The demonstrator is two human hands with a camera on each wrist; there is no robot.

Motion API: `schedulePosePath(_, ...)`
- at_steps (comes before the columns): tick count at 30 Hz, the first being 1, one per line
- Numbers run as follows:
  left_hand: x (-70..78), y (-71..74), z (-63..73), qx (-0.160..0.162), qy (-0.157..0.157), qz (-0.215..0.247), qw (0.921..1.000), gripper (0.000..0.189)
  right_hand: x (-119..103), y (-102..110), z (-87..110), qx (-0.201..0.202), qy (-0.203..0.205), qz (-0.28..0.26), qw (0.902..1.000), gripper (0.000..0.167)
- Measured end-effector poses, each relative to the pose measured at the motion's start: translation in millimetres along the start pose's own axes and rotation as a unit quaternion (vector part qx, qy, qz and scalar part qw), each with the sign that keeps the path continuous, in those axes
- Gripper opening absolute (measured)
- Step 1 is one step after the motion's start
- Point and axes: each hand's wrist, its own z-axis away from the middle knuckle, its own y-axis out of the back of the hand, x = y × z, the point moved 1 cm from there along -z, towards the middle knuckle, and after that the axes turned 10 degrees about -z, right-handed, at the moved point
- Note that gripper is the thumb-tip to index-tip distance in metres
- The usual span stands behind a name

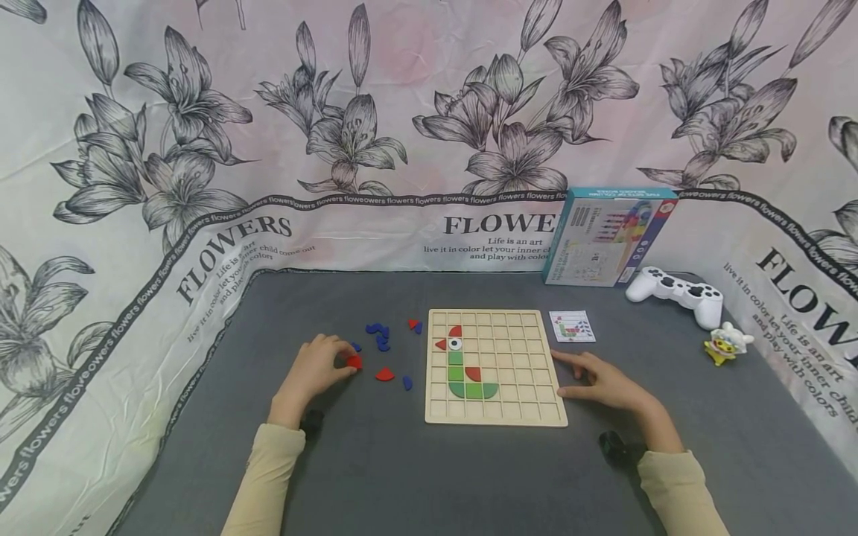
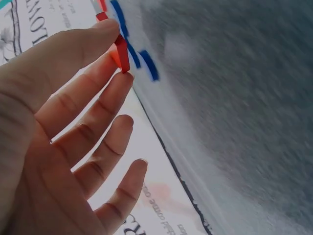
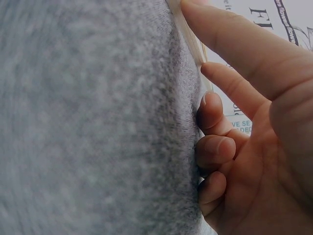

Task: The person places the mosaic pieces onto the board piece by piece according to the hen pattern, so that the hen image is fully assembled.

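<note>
My left hand (image 1: pixel 315 366) pinches a red wedge-shaped piece (image 2: pixel 122 55) between thumb and fingers, just over the grey tabletop. Another red wedge (image 1: pixel 385 374) and several blue curved pieces (image 1: pixel 383 343) lie close to it. A wooden grid board (image 1: pixel 516 350) rests flat to the right. On it, green squares, green rounded pieces, red wedges and a round eye piece (image 1: pixel 455 343) form a bird-like figure. My right hand (image 1: pixel 606 383) touches the board's right edge with thumb and index finger extended; its other fingers are curled, as the right wrist view shows.
A small pattern card (image 1: pixel 572 326) lies beyond the board's right side. Behind it stands a boxed set (image 1: pixel 603 238), with a white game controller (image 1: pixel 677 292) and a small yellow-and-white figurine (image 1: pixel 727 343) at the right. A flower-printed cloth (image 1: pixel 375 231) hangs at the back.
</note>
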Motion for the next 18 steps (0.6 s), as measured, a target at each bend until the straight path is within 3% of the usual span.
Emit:
schedulePosePath(12,33.3,0.1,-11.3,0.015,-0.042,0.03,0.9986,0.024,1.4,0.4,-0.7,-0.001,0.0,-0.001,1.0,0.071)
schedulePosePath(18,54.1,-3.7,-18.5,0.015,-0.064,0.023,0.9976,0.023,2.8,-0.3,-0.9,0.0,0.003,-0.004,1.0,0.071)
